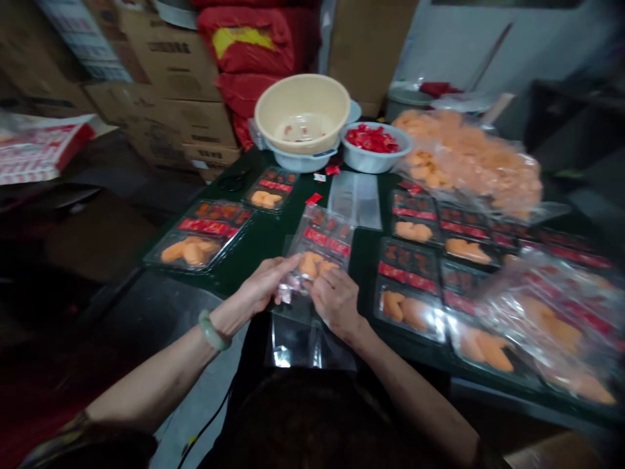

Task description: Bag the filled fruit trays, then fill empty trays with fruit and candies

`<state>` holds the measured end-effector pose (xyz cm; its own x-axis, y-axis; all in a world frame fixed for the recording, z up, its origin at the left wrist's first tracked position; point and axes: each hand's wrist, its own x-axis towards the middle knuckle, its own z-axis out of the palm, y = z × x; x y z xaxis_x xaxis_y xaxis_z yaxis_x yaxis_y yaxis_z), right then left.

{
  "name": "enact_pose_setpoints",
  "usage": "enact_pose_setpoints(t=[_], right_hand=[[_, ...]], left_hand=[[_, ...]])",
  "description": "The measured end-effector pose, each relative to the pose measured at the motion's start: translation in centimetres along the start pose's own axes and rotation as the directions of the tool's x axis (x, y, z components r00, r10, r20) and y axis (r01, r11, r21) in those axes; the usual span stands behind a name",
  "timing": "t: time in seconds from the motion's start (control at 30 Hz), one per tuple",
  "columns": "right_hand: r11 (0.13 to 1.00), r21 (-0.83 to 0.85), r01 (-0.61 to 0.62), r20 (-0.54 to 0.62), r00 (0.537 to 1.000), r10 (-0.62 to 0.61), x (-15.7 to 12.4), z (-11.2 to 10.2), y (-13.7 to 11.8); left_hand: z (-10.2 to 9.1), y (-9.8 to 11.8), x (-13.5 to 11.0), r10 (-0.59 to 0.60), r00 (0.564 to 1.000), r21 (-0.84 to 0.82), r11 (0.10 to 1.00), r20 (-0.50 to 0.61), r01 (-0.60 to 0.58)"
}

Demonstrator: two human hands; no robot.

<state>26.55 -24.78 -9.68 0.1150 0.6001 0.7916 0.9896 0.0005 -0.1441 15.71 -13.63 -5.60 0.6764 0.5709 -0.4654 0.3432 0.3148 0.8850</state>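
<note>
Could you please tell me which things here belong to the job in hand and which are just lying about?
In hand:
left hand and right hand, both gripping the tray pack
clear bags under it

Lying about:
cream basin
cardboard boxes
red sacks

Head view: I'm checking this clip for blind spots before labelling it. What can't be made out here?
All in the head view:
clear packet: near end covered by the left hand and right hand.
packs at right: smeared by blur, outermost cut by the edge.
box lettering: too blurred to read.
cream basin: red bits inside too small to identify.
</note>
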Motion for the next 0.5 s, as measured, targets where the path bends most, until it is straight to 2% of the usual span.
enact_pose_setpoints(t=[0.07, 0.13, 0.27, 0.37, 0.43, 0.5], right_hand=[[1.0, -0.017, 0.022, 0.003, 1.0, -0.022, 0.3, -0.1, 0.1], [0.999, -0.026, 0.044, 0.053, 0.998, -0.042, 0.5, -0.5, 0.3], [0.992, 0.037, 0.119, 0.174, 0.977, -0.123, 0.8, -2.7, 0.2], [0.982, 0.052, 0.18, 0.183, 0.965, -0.187, 1.0, -5.7, 0.1], [0.984, -0.018, 0.179, 0.109, 0.978, -0.176, 1.2, -8.4, 0.3], [0.986, -0.12, 0.117, 0.02, 0.993, -0.115, 1.1, -11.7, 1.0]], left_hand=[[0.6, -0.1, 0.2, -0.006, 0.995, -0.06, 0.998, 0.098, 0.012], [1.2, -0.5, -0.3, 0.047, 0.993, -0.142, 0.989, 0.112, -0.031], [1.8, -1.3, -2.9, 0.096, 0.993, -0.223, 0.969, -0.07, -0.11], [2.6, -0.1, -4.7, 0.1, 0.988, -0.198, 0.973, -0.116, -0.122], [4.3, 1.5, -5.0, 0.115, 0.992, -0.178, 0.976, -0.057, -0.123], [7.4, 3.2, -4.6, 0.149, 0.987, -0.186, 0.973, 0.057, -0.136]])
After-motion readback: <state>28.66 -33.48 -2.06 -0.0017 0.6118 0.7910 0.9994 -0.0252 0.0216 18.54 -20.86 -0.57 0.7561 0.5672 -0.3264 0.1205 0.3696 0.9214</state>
